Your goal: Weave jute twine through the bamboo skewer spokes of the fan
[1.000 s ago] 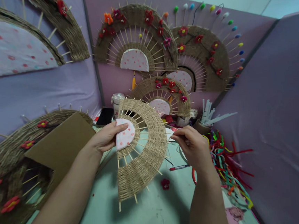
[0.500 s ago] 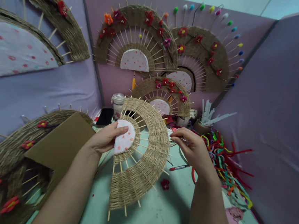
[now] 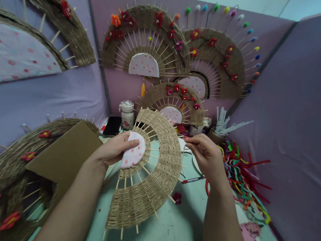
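Observation:
My left hand (image 3: 115,149) grips the pink dotted centre of a woven straw fan (image 3: 151,181), holding it tilted above the green table (image 3: 170,232). Wooden sticks poke out round the fan's rim. My right hand (image 3: 207,155) is at the fan's right edge, fingers pinched together on something small that I cannot make out. A small red flower (image 3: 177,197) lies on the table under the fan's lower edge.
Finished fans with red flowers hang on the purple walls (image 3: 171,48). A brown cardboard sheet (image 3: 65,155) leans at left on a large fan (image 3: 11,182). Coloured pipe cleaners (image 3: 241,177), a red pen (image 3: 192,180), a white jar (image 3: 127,114) and a dark phone (image 3: 113,125) surround the hands.
The fan has turned clockwise in my left hand, its lower edge swinging left. My right hand stays pinched at the fan's right rim, shifted slightly up.

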Available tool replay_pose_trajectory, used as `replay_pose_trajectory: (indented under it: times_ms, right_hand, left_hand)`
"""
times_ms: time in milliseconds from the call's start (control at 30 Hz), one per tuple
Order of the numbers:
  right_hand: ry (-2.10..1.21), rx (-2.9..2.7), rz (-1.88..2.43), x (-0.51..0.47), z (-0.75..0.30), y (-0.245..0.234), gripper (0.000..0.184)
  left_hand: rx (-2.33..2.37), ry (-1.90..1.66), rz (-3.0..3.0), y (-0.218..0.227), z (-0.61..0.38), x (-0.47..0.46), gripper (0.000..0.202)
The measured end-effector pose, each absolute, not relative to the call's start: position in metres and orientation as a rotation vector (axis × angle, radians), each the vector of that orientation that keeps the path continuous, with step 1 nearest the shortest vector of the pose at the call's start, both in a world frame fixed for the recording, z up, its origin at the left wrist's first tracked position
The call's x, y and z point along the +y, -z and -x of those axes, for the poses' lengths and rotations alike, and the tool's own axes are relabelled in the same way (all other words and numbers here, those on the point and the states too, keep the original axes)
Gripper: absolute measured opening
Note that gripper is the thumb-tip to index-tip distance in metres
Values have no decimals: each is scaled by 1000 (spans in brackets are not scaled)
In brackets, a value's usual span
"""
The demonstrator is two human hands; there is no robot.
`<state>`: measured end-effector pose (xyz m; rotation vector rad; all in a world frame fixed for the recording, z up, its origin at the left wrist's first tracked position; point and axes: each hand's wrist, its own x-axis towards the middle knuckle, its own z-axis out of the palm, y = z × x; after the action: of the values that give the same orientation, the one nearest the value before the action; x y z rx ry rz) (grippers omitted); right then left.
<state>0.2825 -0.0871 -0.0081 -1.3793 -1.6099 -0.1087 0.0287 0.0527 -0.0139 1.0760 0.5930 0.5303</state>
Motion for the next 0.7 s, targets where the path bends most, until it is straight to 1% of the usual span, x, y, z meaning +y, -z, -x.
replay_pose_trajectory:
  times_ms: [167, 267, 567, 700]
  right_hand:
    - [325, -1649, 1399, -84, -283, 9, 4]
    - [344, -1660, 1390, -83, -282, 10, 7]
    - [75, -1618, 1385, -80, -286, 15, 7]
    - [-73, -1558, 1405, -76, -286, 23, 10]
  left_hand:
    - [648, -515, -1092, 13, -28, 51, 17]
    - [701, -492, -1114, 11, -27, 51, 18]
    - [640, -465, -1161, 8, -24, 48, 19]
    - [621, -474, -1163, 9, -25, 48, 23]
